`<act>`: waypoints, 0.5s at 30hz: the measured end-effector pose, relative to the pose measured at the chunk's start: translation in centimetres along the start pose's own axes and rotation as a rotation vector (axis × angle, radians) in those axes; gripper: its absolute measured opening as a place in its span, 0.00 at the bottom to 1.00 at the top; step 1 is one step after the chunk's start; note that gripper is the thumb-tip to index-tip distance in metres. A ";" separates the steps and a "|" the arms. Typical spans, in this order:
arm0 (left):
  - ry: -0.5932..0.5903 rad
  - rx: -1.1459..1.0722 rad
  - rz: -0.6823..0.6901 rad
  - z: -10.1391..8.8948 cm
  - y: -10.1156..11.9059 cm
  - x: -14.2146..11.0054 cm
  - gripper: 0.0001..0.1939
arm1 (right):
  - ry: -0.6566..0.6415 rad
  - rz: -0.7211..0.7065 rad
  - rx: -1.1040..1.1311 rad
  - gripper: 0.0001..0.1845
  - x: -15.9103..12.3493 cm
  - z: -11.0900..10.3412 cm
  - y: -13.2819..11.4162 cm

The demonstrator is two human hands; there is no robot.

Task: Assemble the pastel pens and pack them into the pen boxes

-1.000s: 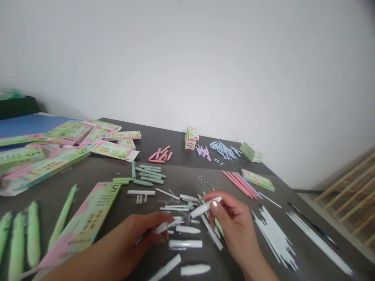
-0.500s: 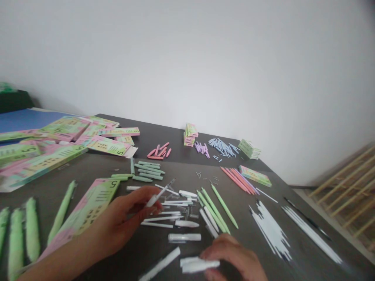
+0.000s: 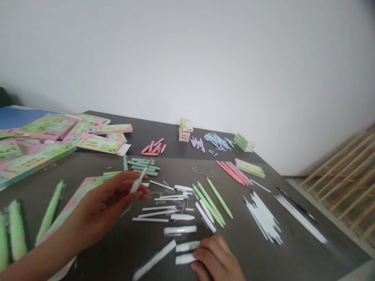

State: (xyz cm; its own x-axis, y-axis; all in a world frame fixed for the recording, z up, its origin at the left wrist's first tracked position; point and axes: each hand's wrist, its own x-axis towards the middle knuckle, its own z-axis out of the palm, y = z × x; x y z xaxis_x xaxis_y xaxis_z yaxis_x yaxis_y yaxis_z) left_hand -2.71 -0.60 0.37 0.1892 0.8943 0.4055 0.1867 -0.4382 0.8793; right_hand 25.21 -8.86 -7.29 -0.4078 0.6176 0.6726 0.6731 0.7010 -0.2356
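My left hand (image 3: 108, 205) pinches a slim white pen part (image 3: 140, 179) with a thin dark tip, slanting up to the right. Its fingers close round the lower end. At the front, the curled fingers of my right hand (image 3: 218, 257) grip the near one of two short white pen barrels (image 3: 185, 259) lying side by side. Left of them lies a longer white barrel (image 3: 155, 259), and above them a white barrel with a clear clip (image 3: 180, 229). Thin white tubes (image 3: 158, 213) and small clear parts spread between my hands.
Green pens (image 3: 209, 205) lie beyond my right hand, with white refills (image 3: 262, 216) farther right. Dark green barrels (image 3: 143, 166), pink barrels (image 3: 154, 147) and blue pieces (image 3: 218, 141) sit farther back. Printed pen boxes (image 3: 52, 127) heap up at the left.
My left hand has moved left with the white pen part, which stands steeper. My right hand has drawn slightly left over the two white barrels, which now lie a little apart.
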 end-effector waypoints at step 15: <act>0.208 -0.012 -0.165 -1.2 -0.6 0.2 0.21 | -0.005 0.171 0.007 0.08 0.7 -4.3 1.7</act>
State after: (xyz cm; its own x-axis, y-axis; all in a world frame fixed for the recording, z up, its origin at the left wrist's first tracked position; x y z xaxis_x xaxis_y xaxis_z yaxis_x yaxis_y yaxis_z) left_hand -3.92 -0.09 0.22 -0.0451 0.9536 0.2976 0.1866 -0.2847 0.9403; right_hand 28.71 -8.80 -4.24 -0.2908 0.7298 0.6188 0.7288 0.5879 -0.3509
